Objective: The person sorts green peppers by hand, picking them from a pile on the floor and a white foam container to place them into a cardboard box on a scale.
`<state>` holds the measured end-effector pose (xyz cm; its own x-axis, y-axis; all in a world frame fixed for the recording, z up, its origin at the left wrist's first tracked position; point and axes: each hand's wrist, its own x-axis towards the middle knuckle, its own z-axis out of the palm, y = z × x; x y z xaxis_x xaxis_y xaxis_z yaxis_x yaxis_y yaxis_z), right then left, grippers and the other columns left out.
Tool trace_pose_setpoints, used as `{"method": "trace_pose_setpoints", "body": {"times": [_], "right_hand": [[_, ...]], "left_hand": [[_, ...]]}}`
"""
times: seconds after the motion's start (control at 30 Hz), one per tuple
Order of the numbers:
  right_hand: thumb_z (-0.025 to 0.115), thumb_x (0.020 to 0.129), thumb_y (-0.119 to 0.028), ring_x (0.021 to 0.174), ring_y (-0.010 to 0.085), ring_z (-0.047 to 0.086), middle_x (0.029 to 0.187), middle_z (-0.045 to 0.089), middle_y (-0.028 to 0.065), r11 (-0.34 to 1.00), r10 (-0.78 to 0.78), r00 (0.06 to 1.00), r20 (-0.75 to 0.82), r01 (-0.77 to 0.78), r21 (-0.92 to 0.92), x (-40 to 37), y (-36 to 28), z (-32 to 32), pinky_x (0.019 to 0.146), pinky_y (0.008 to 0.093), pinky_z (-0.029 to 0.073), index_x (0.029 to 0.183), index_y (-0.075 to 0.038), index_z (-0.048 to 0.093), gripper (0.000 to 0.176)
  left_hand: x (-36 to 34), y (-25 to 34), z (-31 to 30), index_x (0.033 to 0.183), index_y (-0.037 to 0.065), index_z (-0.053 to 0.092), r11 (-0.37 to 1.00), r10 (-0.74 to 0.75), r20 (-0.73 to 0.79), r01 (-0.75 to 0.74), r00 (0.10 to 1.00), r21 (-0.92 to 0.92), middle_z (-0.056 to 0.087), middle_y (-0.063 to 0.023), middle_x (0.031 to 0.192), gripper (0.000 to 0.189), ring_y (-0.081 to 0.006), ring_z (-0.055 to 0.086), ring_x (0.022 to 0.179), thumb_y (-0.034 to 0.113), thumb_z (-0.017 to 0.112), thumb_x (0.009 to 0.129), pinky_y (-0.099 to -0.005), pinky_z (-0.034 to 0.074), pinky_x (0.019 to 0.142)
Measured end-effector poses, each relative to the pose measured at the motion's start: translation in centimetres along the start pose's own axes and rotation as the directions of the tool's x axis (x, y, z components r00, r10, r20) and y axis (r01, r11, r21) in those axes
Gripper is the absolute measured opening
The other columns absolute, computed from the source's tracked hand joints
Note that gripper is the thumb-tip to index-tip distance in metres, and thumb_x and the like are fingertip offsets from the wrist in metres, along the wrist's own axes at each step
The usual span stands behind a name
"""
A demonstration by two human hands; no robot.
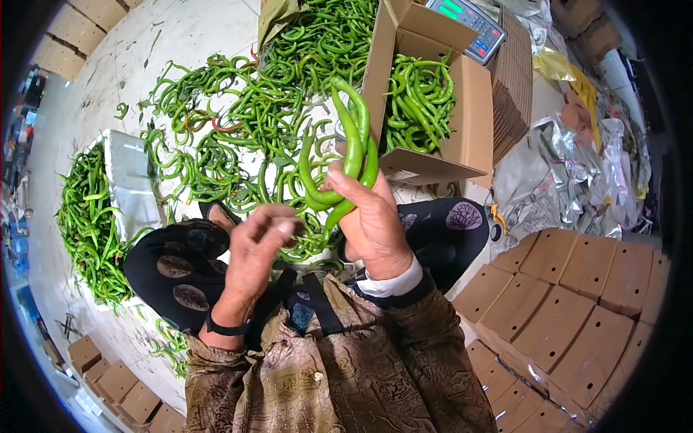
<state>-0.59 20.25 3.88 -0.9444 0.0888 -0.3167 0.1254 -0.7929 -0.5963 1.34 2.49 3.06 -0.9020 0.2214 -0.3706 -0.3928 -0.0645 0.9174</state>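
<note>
Right hand: the right hand (374, 225) is closed around a few peppers (351, 155), the thumb pressing their lower ends against the fingers.
Why held so: pinched low, the peppers stand up together above the knuckles, probably so that they stay aligned as one bunch.
Left hand: the left hand (254, 249) is raised just beside the right one, fingers curled in. Whether it pinches anything cannot be told.
Peppers' look: long, thin, glossy green, gently bent. One hooks outward toward the left hand.
Beyond the right hand: an open box (473, 123) with more peppers inside, near the bunch, likely kept within reach.
Beyond the left hand: a loose pile (238, 123) spread on the floor.
Right of the right hand: flat cartons (570, 317), well apart.
</note>
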Motion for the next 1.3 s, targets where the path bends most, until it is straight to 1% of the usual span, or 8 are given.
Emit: {"method": "trace_pose_setpoints", "body": {"times": [0.13, 0.37, 0.57, 0.77, 0.87, 0.97, 1.1, 1.3], "right_hand": [[0.065, 0.091, -0.003, 0.099, 0.0129, 0.056, 0.108, 0.056, 0.0019, 0.998, 0.014, 1.0, 0.024, -0.013, -0.065, -0.2, 0.7, 0.5, 0.089, 0.0294, 0.045, 0.126, -0.005, 0.05, 0.039], [0.07, 0.089, -0.007, 0.093, 0.0095, 0.052, 0.102, 0.053, -0.0005, 0.994, -0.028, 0.996, 0.081, 0.036, -0.102, -0.1, 0.9, 0.1, 0.084, 0.0252, 0.044, 0.126, -0.007, 0.047, 0.044], [0.08, 0.077, -0.044, 0.102, 0.0152, 0.052, 0.107, 0.053, 0.0036, 0.983, 0.092, 0.882, 0.462, -0.007, -0.183, 0.2, 0.1, -1.4, 0.093, 0.03, 0.041, 0.137, -0.001, 0.037, 0.085], [0.071, 0.083, -0.02, 0.088, 0.0091, 0.049, 0.093, 0.049, -0.0027, 0.9, 0.294, 0.915, 0.277, -0.167, -0.403, -0.2, 0.8, -3.8, 0.082, 0.0226, 0.041, 0.129, -0.004, 0.05, 0.054], [0.062, 0.088, -0.012, 0.077, 0.0087, 0.046, 0.088, 0.047, -0.0008, 0.939, 0.175, 0.976, 0.132, -0.125, -0.321, -1.1, -0.3, -4.5, 0.073, 0.0243, 0.04, 0.126, -0.003, 0.05, 0.041], [0.058, 0.089, -0.01, 0.07, 0.0092, 0.043, 0.085, 0.047, 0.0005, 0.993, 0.113, 0.981, 0.157, -0.105, -0.059, -1.4, -1.6, -4.9, 0.072, 0.0269, 0.041, 0.123, -0.001, 0.05, 0.036], [0.051, 0.091, -0.009, 0.067, 0.0098, 0.042, 0.082, 0.046, 0.003, 0.998, 0.06, 0.973, 0.221, -0.059, -0.009, -1.9, -4.1, -5.4, 0.074, 0.0314, 0.044, 0.119, 0.0, 0.049, 0.03], [0.05, 0.093, -0.012, 0.064, 0.0109, 0.044, 0.085, 0.048, 0.0052, 0.983, 0.047, 0.953, 0.299, -0.098, 0.158, -1.9, -8.8, -5.3, 0.074, 0.0327, 0.043, 0.137, -0.003, 0.042, 0.046]], "left_hand": [[0.5, -1.6, 1.4, 0.114, 0.0, 0.061, 0.892, -0.216, 0.263, 0.3, 0.94, -0.338, 0.066, -0.0081, 0.093, 0.029, -0.0161, 0.063, 0.079, 0.02, 0.064, 0.094, -0.0272, 0.052, 0.071], [0.2, -2.2, 2.0, 0.114, -0.003, 0.061, 0.777, -0.271, 0.339, 0.413, 0.901, -0.476, 0.065, -0.0087, 0.085, 0.03, -0.0134, 0.059, 0.064, 0.018, 0.065, 0.093, -0.022, 0.046, 0.055], [-0.4, 0.5, 1.5, 0.105, -0.002, 0.062, 0.906, -0.145, 0.361, 0.27, 0.921, -0.325, 0.063, -0.01, 0.079, 0.028, -0.0124, 0.05, 0.048, 0.018, 0.07, 0.087, -0.0237, 0.043, 0.045], [-0.2, 2.1, -2.4, 0.113, -0.004, 0.058, 0.843, 0.165, 0.111, -0.082, 0.98, -0.531, 0.057, -0.0082, 0.074, 0.036, -0.0084, 0.046, 0.05, 0.019, 0.069, 0.088, -0.0211, 0.038, 0.04], [0.0, 2.4, -3.7, 0.115, -0.002, 0.057, 0.915, 0.092, -0.197, -0.161, 0.976, -0.371, 0.058, -0.0065, 0.082, 0.031, -0.0078, 0.049, 0.056, 0.017, 0.065, 0.091, -0.0194, 0.041, 0.05], [-0.7, -1.0, -5.2, 0.109, -0.001, 0.061, 0.999, 0.011, -0.192, -0.016, 0.981, -0.028, 0.061, -0.0047, 0.08, 0.024, -0.0087, 0.052, 0.058, 0.015, 0.063, 0.091, -0.0228, 0.043, 0.052], [-4.5, -2.4, -4.0, 0.112, -0.001, 0.061, 0.564, 0.011, 0.255, -0.216, 0.967, 0.797, 0.067, -0.0166, 0.085, 0.03, -0.029, 0.064, 0.067, 0.011, 0.069, 0.086, -0.0368, 0.05, 0.063], [-7.5, 4.4, -1.5, 0.12, 0.0, 0.06, 0.548, 0.076, 0.37, -0.349, 0.926, 0.76, 0.066, -0.021, 0.096, 0.039, -0.0355, 0.067, 0.082, 0.01, 0.07, 0.083, -0.0387, 0.051, 0.073]]}}
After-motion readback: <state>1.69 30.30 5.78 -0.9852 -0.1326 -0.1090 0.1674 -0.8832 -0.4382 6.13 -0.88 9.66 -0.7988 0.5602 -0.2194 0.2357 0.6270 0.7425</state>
